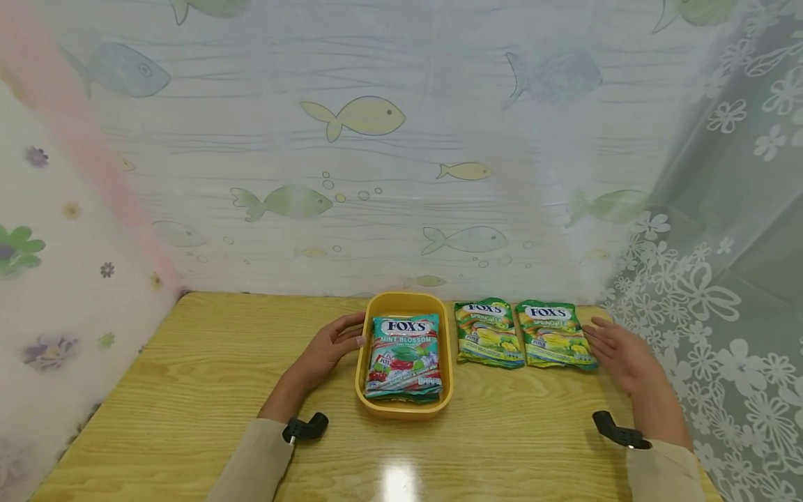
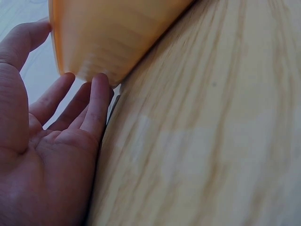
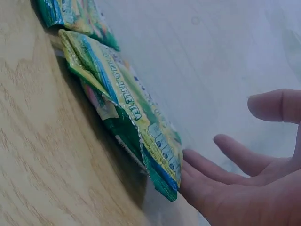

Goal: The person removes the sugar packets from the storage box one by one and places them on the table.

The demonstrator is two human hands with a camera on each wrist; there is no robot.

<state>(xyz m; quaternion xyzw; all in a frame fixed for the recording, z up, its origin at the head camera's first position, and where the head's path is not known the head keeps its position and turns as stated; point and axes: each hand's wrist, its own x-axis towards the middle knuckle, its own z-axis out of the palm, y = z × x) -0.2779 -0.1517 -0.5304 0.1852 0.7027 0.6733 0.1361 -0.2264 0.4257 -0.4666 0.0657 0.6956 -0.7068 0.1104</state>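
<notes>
A yellow plastic tray (image 1: 404, 413) stands on the table with a teal Fox's Mint Blossom candy bag (image 1: 404, 359) lying in it; the edge of a green bag peeks out beneath. My left hand (image 1: 329, 352) is at the tray's left side, thumb and fingertips right at its wall, fingers loosely extended. To the right of the tray lie two green Fox's Spring Tea candy bags, a nearer-to-tray one (image 1: 488, 335) and an outer one (image 1: 557, 336). My right hand (image 1: 624, 355) is beside the outer bag, fingers relaxed, fingertips at its right edge in the right wrist view.
The wooden table (image 1: 251, 335) meets a fish-print curtain (image 1: 376, 230) along its back edge. A flowered sheet hangs on the left, and a grey translucent curtain with white flowers (image 1: 721, 335) borders the right. Black camera mounts sit on both wrists.
</notes>
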